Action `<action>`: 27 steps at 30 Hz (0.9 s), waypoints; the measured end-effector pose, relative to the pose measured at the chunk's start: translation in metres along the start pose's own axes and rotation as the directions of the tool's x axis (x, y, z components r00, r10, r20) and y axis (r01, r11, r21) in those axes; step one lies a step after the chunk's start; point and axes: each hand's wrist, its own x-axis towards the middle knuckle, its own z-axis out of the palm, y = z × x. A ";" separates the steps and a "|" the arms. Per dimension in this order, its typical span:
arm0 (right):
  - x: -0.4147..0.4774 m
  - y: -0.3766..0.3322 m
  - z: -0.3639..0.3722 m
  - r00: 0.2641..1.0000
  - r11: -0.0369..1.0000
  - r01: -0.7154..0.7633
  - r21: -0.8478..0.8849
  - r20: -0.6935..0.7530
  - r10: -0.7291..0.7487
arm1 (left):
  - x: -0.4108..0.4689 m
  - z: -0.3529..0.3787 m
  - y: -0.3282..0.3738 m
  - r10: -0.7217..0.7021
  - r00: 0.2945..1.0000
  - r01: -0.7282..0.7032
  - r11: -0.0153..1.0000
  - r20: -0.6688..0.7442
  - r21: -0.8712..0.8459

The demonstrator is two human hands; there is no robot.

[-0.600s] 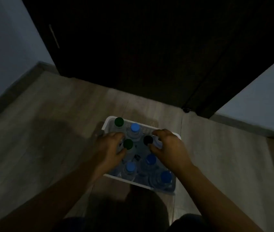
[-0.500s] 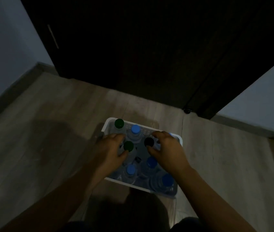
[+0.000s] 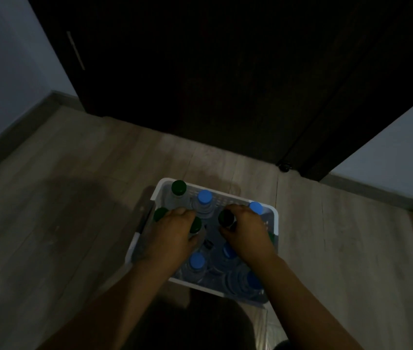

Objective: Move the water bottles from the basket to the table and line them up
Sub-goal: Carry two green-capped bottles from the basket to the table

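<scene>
The left grip [image 3: 172, 238] covers the neck and body of the green-capped bottle [image 3: 196, 223] it holds, so only part of the cap shows. The right grip [image 3: 248, 233] likewise hides everything below the cap of the dark-capped bottle [image 3: 226, 217]. A sliver of green [image 3: 271, 237] beside the right wrist is too covered to tell as a cap. A small dark thing [image 3: 208, 244] between the two grips is too dim to name. The right forearm [image 3: 301, 286] hides the near right corner of the basket [image 3: 275, 218], and the left forearm [image 3: 129, 294] hides part of its near wall. Both forearms run off the bottom edge, and the dark shape [image 3: 195, 324] between them cannot be made out.
</scene>
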 end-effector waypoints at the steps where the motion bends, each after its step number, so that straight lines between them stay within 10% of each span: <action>1: 0.000 0.000 0.001 1.000 1.000 0.001 0.009 -0.011 -0.001 | 0.000 0.000 0.001 -0.004 1.000 0.004 1.000 0.004 0.007; 27: -0.023 -0.014 -0.036 0.918 0.946 0.222 0.238 -0.379 -0.120 | -0.009 -0.056 0.031 -0.171 0.961 0.072 0.914 -0.218 -0.398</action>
